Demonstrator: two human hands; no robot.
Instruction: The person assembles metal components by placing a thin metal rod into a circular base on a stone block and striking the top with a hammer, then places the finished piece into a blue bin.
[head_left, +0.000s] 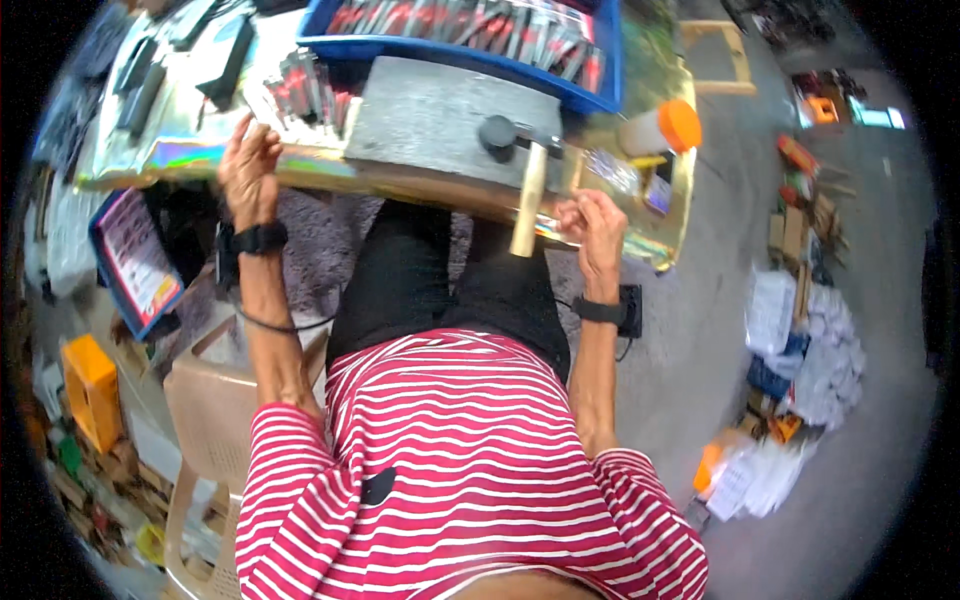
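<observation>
My left hand (250,175) is at the table's front edge, left of a pile of slim grey-and-red pieces (305,97). Its fingers are curled toward the thumb; anything pinched in them is too small to make out. My right hand (597,225) is at the front edge on the right, fingers closed together, and what they hold, if anything, is hidden. Just left of it a mallet (530,200) with a black head and pale wooden handle lies on a grey block (450,110). Its handle juts out past the block's near edge.
Behind the block stands a blue crate (610,60) full of grey-and-red pieces. A jar with an orange lid (678,125) and a small clear bag (612,172) are at the right. Dark bars (225,60) lie at the left. A beige plastic chair (210,410) stands below left.
</observation>
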